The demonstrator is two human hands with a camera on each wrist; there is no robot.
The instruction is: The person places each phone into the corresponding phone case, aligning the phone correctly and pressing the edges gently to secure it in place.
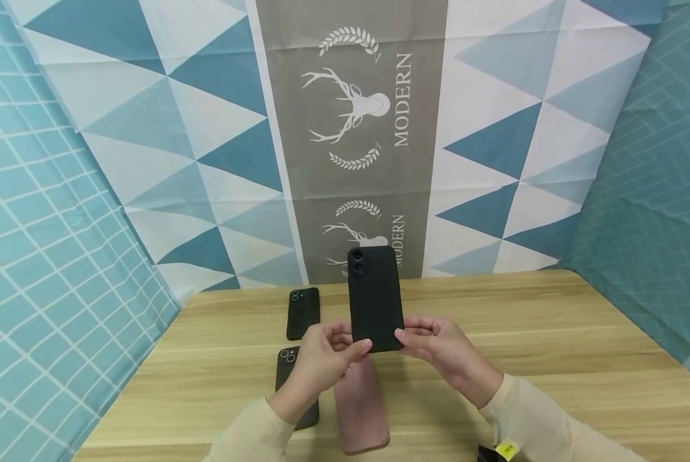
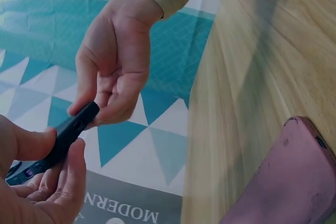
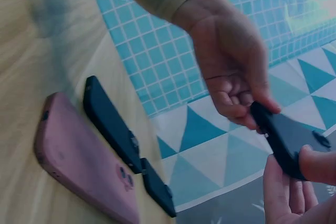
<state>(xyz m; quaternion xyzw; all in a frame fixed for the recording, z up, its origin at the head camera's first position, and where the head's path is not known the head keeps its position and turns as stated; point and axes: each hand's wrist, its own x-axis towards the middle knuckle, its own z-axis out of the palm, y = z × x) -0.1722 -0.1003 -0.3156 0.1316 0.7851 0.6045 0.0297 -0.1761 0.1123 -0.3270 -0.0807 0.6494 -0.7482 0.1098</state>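
Aloft, matte black phone case [image 1: 375, 298], flat and slim, pinched between left hand [image 1: 321, 359] and right hand [image 1: 443, 350].

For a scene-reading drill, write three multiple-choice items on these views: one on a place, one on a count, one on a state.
1. Where is the pink phone case?
A. Flat on the wooden table
B. Held in the air
C. Leaning against the backdrop

2. How many black phone cases lie on the table?
A. One
B. Two
C. Four

3. How is the raised black phone case held?
A. By the left hand alone
B. Resting on a sleeve
C. Pinched at its lower end by both hands

Answers: 1 A, it lies beneath the hands. 2 B, two lie left of the pink one. 3 C, the right hand pinches it too.
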